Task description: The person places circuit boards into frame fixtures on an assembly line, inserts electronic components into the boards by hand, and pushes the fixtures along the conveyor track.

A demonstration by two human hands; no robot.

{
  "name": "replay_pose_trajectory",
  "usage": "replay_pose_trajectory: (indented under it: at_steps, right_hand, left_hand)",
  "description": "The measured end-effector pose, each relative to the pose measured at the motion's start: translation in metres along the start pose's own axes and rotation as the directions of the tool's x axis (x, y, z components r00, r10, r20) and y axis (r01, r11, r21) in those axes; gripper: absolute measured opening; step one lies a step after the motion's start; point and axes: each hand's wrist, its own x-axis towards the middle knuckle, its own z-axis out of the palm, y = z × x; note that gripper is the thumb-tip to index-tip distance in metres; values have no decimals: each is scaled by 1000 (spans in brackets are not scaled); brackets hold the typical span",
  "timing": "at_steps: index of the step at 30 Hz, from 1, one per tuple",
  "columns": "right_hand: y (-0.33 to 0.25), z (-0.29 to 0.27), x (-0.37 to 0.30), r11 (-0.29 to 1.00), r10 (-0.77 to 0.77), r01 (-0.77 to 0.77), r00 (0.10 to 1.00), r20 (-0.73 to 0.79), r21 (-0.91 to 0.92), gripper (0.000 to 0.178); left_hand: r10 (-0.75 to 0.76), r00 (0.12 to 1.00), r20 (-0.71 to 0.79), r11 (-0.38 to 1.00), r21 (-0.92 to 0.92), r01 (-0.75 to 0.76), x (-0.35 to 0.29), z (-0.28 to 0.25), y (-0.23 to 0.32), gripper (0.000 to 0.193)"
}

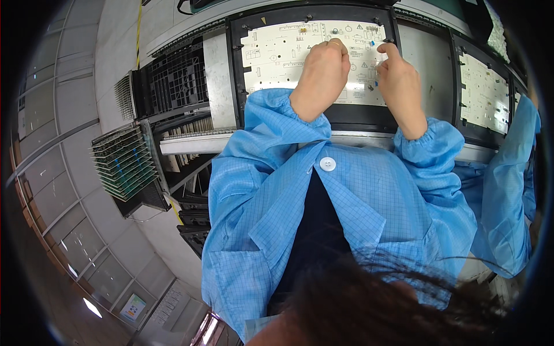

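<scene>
A white circuit board (271,49) with printed markings sits in a black carrier frame (238,69) in front of me. My left hand (324,72) is over the middle of the board, its fingers bent down and closed together at the far part. Whatever those fingertips may hold is hidden. At the board's right edge is my right hand (399,81), with index finger and thumb apart and the other fingers curled; I see nothing between them. Close to its index fingertip is a small blue component (373,43) on the board. A few other small parts stand on the board.
To the right, a second board (483,92) lies in its own black frame, beside a blue sleeve (508,190) of another person. The frames rest on a metal-edged line (196,142). On the left stand a rack of green boards (124,164) and black slotted racks (176,81).
</scene>
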Motion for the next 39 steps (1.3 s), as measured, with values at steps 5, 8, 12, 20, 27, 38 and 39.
replay_pose_trajectory:
  at_steps: [5,8,12,20,27,38,39]
  right_hand:
    - [4,-13,-21,984,-160,161,987,-25,72,16]
    - [5,3,-38,977,-169,168,986,-6,131,11]
    - [6,11,-45,972,-183,192,980,-78,137,13]
    - [35,-10,-34,925,122,-29,967,-224,379,3]
    - [40,-10,-32,883,233,-131,956,-178,451,7]
    - [36,-8,1,924,156,-190,980,126,331,15]
    - [35,-10,2,932,163,-200,976,143,302,15]
  left_hand:
    - [68,997,-46,997,44,-66,-1,4,-5,14]
    - [61,998,17,998,-17,-60,3,13,6,16]
    - [73,995,71,996,-63,-68,7,29,9,17]
    - [127,987,102,991,-55,-122,9,36,15,16]
    - [144,986,85,989,21,-146,9,47,15,14]
    - [105,984,141,985,121,-122,1,32,27,32]
    - [119,990,74,986,112,-127,0,22,27,32]
